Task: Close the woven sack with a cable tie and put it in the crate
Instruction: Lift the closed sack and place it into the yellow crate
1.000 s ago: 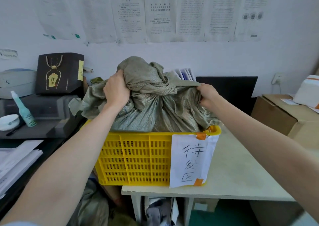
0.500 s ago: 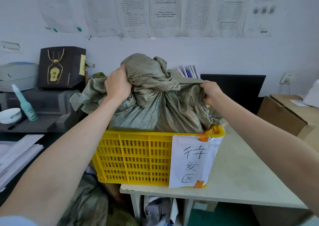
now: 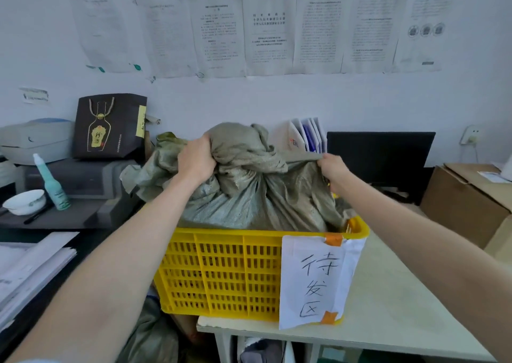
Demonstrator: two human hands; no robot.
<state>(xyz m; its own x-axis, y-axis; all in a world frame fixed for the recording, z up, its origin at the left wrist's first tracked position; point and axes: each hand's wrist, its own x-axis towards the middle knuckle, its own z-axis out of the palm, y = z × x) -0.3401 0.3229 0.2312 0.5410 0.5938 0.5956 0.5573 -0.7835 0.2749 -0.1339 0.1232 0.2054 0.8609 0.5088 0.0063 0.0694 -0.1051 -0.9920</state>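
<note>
Left hand (image 3: pixel 196 159) fingers bunched tight in the woven sack (image 3: pixel 249 193) top, right hand (image 3: pixel 332 168) fingers pinching a fold at its right edge. Sack: crinkled grey-green weave, lumpy, sitting in the crate (image 3: pixel 221 268), bulging above its rim. Crate: yellow slotted plastic, overhanging the tabletop (image 3: pixel 401 307) left edge; bare tabletop right of crate, cardboard box (image 3: pixel 465 196) beyond.

Both forearms are bare, with a pale sleeve edge (image 3: pixel 36 360) at the left arm.
</note>
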